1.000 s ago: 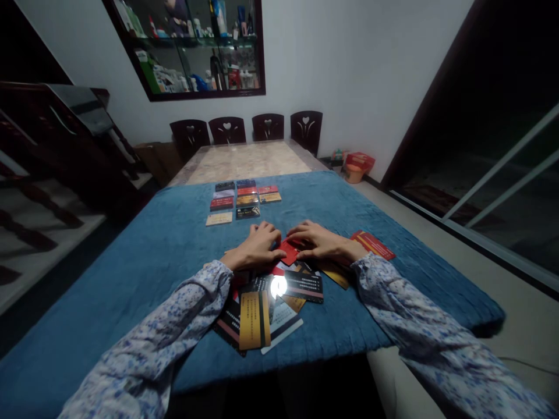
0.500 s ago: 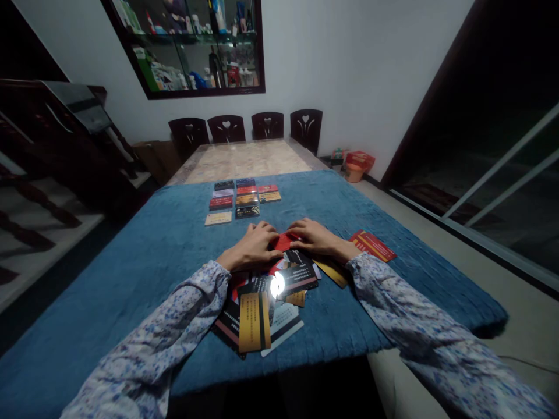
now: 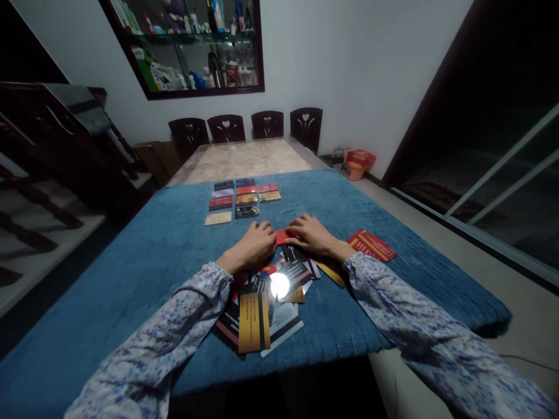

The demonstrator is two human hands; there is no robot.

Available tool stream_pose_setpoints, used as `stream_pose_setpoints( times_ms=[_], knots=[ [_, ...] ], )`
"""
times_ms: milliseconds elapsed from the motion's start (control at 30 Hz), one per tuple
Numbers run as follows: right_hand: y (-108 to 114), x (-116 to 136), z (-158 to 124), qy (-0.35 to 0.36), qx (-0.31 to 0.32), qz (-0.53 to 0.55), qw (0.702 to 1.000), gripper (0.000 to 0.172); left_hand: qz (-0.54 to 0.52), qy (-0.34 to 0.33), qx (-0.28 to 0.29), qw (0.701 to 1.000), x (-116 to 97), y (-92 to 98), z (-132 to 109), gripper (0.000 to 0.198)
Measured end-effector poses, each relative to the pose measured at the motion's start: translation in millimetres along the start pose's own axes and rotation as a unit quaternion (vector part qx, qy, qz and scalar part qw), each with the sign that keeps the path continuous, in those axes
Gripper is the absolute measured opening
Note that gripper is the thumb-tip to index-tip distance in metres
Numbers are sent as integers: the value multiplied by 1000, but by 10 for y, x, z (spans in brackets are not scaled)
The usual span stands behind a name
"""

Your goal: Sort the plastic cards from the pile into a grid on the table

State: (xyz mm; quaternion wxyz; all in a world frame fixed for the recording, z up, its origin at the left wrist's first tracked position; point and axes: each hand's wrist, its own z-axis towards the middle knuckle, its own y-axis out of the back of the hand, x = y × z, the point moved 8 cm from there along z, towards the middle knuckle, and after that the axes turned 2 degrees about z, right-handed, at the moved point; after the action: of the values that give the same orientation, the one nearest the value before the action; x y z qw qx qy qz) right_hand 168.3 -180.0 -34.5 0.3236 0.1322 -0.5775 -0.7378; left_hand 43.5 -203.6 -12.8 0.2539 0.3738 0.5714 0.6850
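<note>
As I view the scene from the head camera, dark wooden stairs (image 3: 48,174) occupy the far left. Beside them a blue cloth (image 3: 131,279), soft and faintly ribbed, covers the near end of a long table; the far end shows bare, pale, veined stone (image 3: 244,160).

On the wall above, a dark-framed glass cabinet (image 3: 201,46) holds bottles and boxes on its shelves; I cannot read their labels. Four dark chairs (image 3: 244,125) with heart-shaped cut-outs stand below it.

On the cloth lies a grid of cards (image 3: 242,201), flat glossy rectangles in red, black, gold and cream, set in neat rows.

My left hand (image 3: 253,244) rests knuckles up, fingers loosely curled, tips on the left end of the red card (image 3: 285,235). Whether it pinches the card or only presses on it I cannot tell.

Beneath both wrists spreads a loose pile of cards (image 3: 279,326), overlapping at odd angles; a gold one (image 3: 253,323) lies on top, and a bright glare (image 3: 279,285) hides part of the pile.

The red card lies on the cloth between the two hands, just beyond the pile.

My right hand (image 3: 312,235) mirrors the left, fingers bent, tips on the card's right end; its hold is equally unclear.

Two red cards (image 3: 371,244) lie near the right wrist. On the floor beyond stands an orange bucket (image 3: 356,166), contents indistinct, then a dark glass door (image 3: 502,192).
</note>
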Motion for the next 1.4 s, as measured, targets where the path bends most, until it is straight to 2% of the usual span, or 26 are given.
stream_pose_setpoints(
  times_ms=[167,433,567,767,1033,1233,1400],
  knots=[
    [64,103,-22,34,-10,-6,999,37,44,-38,15,998,-69,-7,16,18],
    [93,205,7,80,-53,-16,995,20,22,-48,-16,998,-58,27,12,19],
    [111,229,6,93,-65,-19,993,17,6,-50,-30,998,-57,59,12,17],
    [130,273,-19,109,-69,-36,991,19,15,-42,-16,999,-45,79,5,19],
    [146,299,-34,125,-73,-50,988,33,-111,-31,-38,993,81,125,-63,24],
    [177,268,-62,127,-77,-28,989,24,-168,-5,-63,984,212,91,-58,22],
    [206,187,-59,88,-99,8,991,25,-223,36,-82,971,333,97,-68,23]
  ],
)
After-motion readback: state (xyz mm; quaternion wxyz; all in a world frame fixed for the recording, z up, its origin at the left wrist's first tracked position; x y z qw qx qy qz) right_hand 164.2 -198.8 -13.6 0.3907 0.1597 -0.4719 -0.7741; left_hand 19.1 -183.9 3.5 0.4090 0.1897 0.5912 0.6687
